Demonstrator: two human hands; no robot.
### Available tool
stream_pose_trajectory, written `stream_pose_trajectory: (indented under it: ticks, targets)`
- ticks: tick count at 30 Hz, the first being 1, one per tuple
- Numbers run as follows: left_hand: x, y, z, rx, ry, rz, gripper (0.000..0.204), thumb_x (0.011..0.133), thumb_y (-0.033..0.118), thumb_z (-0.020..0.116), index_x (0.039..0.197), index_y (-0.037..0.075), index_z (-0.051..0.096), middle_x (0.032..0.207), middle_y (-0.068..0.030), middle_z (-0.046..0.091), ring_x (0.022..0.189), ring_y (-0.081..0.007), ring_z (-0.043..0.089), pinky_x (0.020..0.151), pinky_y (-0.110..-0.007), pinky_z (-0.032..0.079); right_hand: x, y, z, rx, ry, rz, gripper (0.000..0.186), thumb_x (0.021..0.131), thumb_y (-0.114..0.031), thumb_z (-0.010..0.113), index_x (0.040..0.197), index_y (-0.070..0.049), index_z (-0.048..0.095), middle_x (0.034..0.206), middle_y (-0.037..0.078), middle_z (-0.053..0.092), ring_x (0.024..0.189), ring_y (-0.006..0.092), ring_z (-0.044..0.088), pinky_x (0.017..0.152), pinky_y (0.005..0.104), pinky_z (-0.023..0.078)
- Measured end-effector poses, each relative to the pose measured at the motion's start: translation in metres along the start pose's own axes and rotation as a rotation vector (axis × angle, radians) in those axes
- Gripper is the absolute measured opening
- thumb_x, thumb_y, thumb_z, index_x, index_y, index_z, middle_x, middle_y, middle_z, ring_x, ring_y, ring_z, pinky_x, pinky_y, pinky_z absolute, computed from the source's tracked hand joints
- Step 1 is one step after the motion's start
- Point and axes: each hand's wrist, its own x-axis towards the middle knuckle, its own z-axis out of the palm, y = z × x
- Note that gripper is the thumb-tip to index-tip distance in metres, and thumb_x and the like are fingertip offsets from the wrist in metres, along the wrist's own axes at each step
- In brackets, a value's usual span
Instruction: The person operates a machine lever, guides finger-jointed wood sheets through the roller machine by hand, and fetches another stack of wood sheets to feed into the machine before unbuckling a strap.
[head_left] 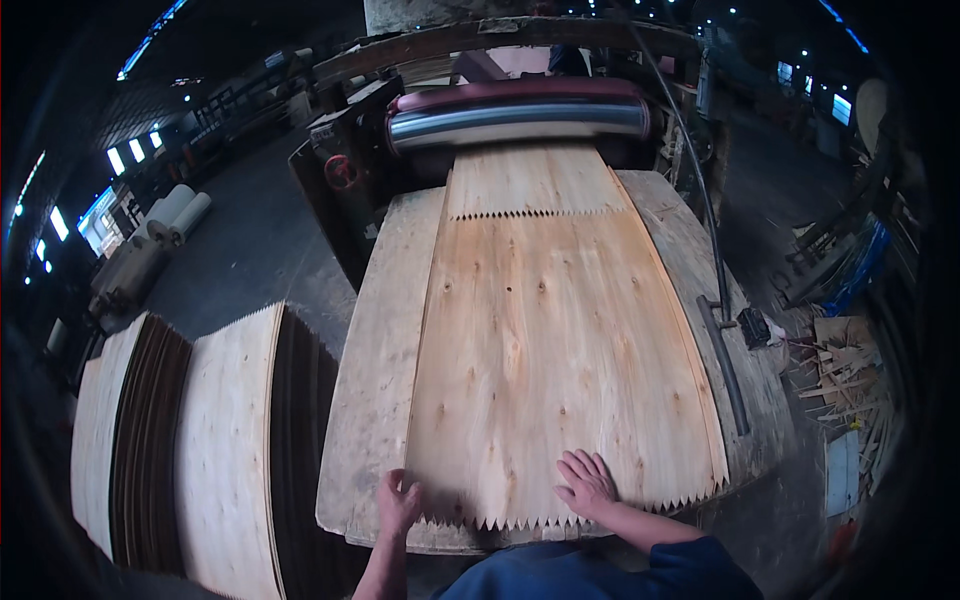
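The veneer sheet (550, 330) is matt, knotty wood with visible grain. The roller (520, 122) has a glossy, smooth metal surface. The tabletop (372, 400) appears matt, scuffed and worn. The stacked veneers (226, 430) are matt wood; the blue sleeve (705, 568) is matt cloth.

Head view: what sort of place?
Probably a plywood or veneer workshop: a big roller machine at the far end of a toothed-edge wood sheet, stacks of similar sheets at left, and wood scraps heaped at right.
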Motion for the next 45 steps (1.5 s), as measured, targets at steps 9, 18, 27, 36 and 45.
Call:
stream_pose_trajectory:
  ticks: [9, 18, 27, 36, 45]
  targets:
    - [0.030, 0.046, -0.074, -1.239, -0.581, -0.434, 0.008, 0.090, 0.010, 0.062, 0.088, 0.003, 0.065, 0.080, -0.0008, 0.065, 0.067, -0.0062, 0.057, 0.059, -0.022, 0.045, -0.062, -0.033, -0.012, 0.041, 0.084, -0.149, 0.060, 0.081, -0.036, 0.063, 0.133, -0.008, 0.050, 0.142, 0.011, 0.043, 0.136, 0.0296, 0.035, 0.113, 0.0507, 0.022]
    - [0.026, 0.018, -0.018, -0.858, -0.328, -0.553, 0.043, 0.095, 0.022, 0.057, 0.129, -0.004, 0.052, 0.118, -0.0131, 0.064, 0.109, -0.0189, 0.060, 0.094, -0.030, 0.047, 0.060, 0.007, -0.074, 0.027, 0.477, -0.232, 0.035, 0.070, -0.009, 0.067, 0.105, -0.007, 0.066, 0.118, 0.009, 0.062, 0.114, 0.0290, 0.056, 0.098, 0.0444, 0.043]
    - [-0.030, 0.023, 0.034, 0.151, -0.400, -0.118, 0.074, 0.088, 0.039, 0.056, 0.146, 0.004, 0.029, 0.152, -0.0188, 0.028, 0.141, -0.0346, 0.027, 0.112, -0.053, 0.024, 0.226, 0.097, -0.064, 0.043, 0.242, 0.321, 0.040, 0.081, -0.016, 0.063, 0.120, -0.010, 0.060, 0.134, 0.007, 0.052, 0.128, 0.0255, 0.042, 0.107, 0.0437, 0.031]
    - [-0.026, 0.021, 0.014, -0.029, -0.195, -0.240, 0.054, 0.083, 0.030, 0.064, 0.124, 0.001, 0.048, 0.121, -0.0198, 0.054, 0.113, -0.0382, 0.051, 0.094, -0.045, 0.042, 0.089, 0.048, -0.003, -0.077, 0.211, 0.061, 0.049, 0.091, -0.033, 0.052, 0.133, -0.008, 0.048, 0.144, 0.009, 0.041, 0.137, 0.0265, 0.031, 0.114, 0.0472, 0.020]
    - [-0.002, 0.038, -0.016, -0.140, -0.071, -0.194, 0.029, 0.081, 0.025, 0.063, 0.102, 0.004, 0.063, 0.088, -0.0162, 0.067, 0.085, -0.0330, 0.064, 0.077, -0.043, 0.050, -0.016, 0.005, 0.013, -0.016, 0.091, 0.049, 0.067, 0.086, -0.049, 0.056, 0.138, -0.007, 0.046, 0.148, 0.011, 0.039, 0.140, 0.0305, 0.027, 0.115, 0.0502, 0.015]
